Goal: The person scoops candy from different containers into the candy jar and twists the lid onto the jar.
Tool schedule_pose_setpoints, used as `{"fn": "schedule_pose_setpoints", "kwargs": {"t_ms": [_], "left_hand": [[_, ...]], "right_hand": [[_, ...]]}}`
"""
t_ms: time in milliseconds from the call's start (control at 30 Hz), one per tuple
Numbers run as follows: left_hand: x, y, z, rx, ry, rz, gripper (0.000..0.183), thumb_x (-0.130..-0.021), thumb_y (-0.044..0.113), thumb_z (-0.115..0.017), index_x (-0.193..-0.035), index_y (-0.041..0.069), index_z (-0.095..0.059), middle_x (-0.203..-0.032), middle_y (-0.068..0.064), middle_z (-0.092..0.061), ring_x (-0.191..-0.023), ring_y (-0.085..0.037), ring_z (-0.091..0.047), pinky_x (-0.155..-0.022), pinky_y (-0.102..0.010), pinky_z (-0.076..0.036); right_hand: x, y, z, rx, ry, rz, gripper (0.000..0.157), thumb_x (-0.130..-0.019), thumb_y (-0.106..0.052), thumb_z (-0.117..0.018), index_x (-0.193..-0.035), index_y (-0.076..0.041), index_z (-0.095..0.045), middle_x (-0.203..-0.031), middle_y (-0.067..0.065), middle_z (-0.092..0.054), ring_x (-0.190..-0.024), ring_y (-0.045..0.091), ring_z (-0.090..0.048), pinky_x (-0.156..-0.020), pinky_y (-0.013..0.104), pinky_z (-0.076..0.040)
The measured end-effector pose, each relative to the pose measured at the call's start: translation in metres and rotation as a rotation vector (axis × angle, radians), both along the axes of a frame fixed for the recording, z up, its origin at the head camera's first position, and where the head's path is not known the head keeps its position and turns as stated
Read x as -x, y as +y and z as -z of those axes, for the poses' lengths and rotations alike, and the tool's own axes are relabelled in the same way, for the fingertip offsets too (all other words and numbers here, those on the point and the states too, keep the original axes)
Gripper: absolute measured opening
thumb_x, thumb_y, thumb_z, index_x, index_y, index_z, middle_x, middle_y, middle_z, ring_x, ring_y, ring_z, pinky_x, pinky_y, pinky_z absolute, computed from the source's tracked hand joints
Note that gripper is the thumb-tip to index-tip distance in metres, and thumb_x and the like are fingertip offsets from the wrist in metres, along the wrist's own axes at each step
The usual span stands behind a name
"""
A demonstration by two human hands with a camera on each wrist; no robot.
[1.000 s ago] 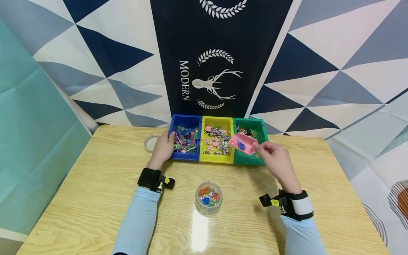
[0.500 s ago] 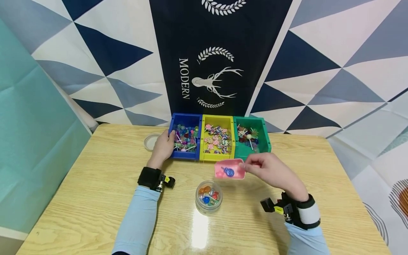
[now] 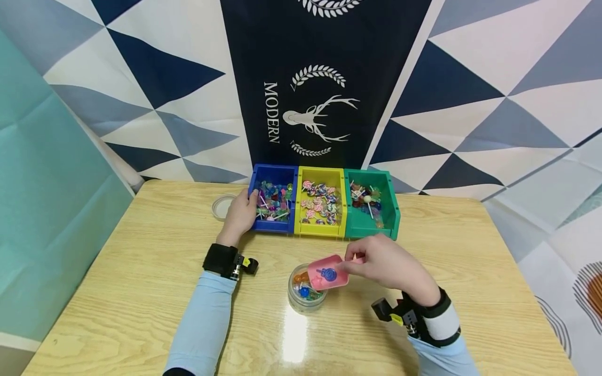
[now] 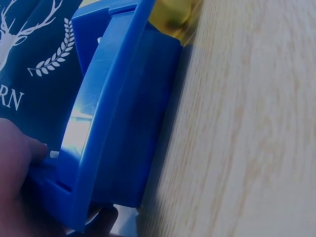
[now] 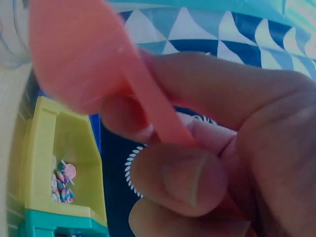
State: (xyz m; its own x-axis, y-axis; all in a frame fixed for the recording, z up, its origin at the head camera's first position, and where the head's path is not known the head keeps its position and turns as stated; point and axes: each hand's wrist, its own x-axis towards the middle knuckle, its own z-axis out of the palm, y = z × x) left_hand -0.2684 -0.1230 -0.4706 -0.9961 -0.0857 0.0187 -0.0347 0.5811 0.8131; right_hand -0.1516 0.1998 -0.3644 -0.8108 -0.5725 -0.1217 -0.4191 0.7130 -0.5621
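Observation:
My right hand (image 3: 383,261) pinches the handle of a small pink scoop (image 3: 324,262) between thumb and fingers, seen close up in the right wrist view. A blue swirl lollipop (image 3: 328,274) and a small pink piece lie in the scoop. The scoop overlaps the right side of a round clear jar (image 3: 305,304) in the head view; colourful candy-like pieces show inside the jar. Farther back, my left hand (image 3: 241,214) grips the left wall of a blue bin (image 3: 274,226), thumb at the rim and fingers beneath in the left wrist view. Mixed colourful pieces fill the blue bin's bottom.
A yellow bin (image 3: 320,230) with swirl lollipops and a green bin (image 3: 371,231) with mixed pieces adjoin the blue one in a row. A round lid (image 3: 221,208) lies left of them on the wooden table (image 3: 141,271). A patterned backdrop (image 3: 188,78) stands behind.
My right hand has carried the scoop, with the blue lollipop in it, from over the green bin toward me and left to the jar. My left hand stays on the blue bin.

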Motion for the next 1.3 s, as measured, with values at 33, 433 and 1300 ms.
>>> {"fn": "schedule_pose_setpoints", "kwargs": {"t_ms": [33, 433, 1300], "left_hand": [[0.0, 0.0, 0.0, -0.002, 0.002, -0.001, 0.041, -0.11, 0.035, -0.034, -0.118, 0.001, -0.055, -0.106, -0.018, -0.059, -0.094, -0.031, -0.054, -0.084, -0.048, -0.044], [0.002, 0.004, 0.0, 0.0, -0.003, 0.001, 0.041, -0.11, 0.035, -0.034, -0.121, 0.001, -0.055, -0.109, -0.018, -0.06, -0.096, -0.03, -0.054, -0.086, -0.048, -0.044], [0.0, 0.002, -0.002, 0.01, -0.034, -0.004, 0.044, -0.11, 0.036, -0.034, -0.127, 0.001, -0.053, -0.116, -0.02, -0.061, -0.104, -0.032, -0.057, -0.093, -0.052, -0.044]], "right_hand": [[-0.001, -0.002, -0.001, -0.02, 0.006, 0.01, 0.018, -0.09, -0.035, -0.075, -0.078, -0.023, -0.07, -0.061, -0.012, -0.053, -0.054, 0.011, -0.042, -0.05, 0.025, -0.028], [-0.01, -0.008, -0.005, -0.104, 0.05, 0.055, 0.017, -0.089, -0.033, -0.076, -0.076, -0.023, -0.069, -0.059, -0.012, -0.051, -0.051, 0.01, -0.042, -0.049, 0.025, -0.029], [0.036, 0.017, 0.024, 0.027, 0.163, 0.256, 0.029, -0.096, -0.036, -0.068, -0.077, -0.014, -0.069, -0.057, -0.005, -0.038, -0.054, 0.016, -0.04, -0.052, 0.03, -0.029]]}}
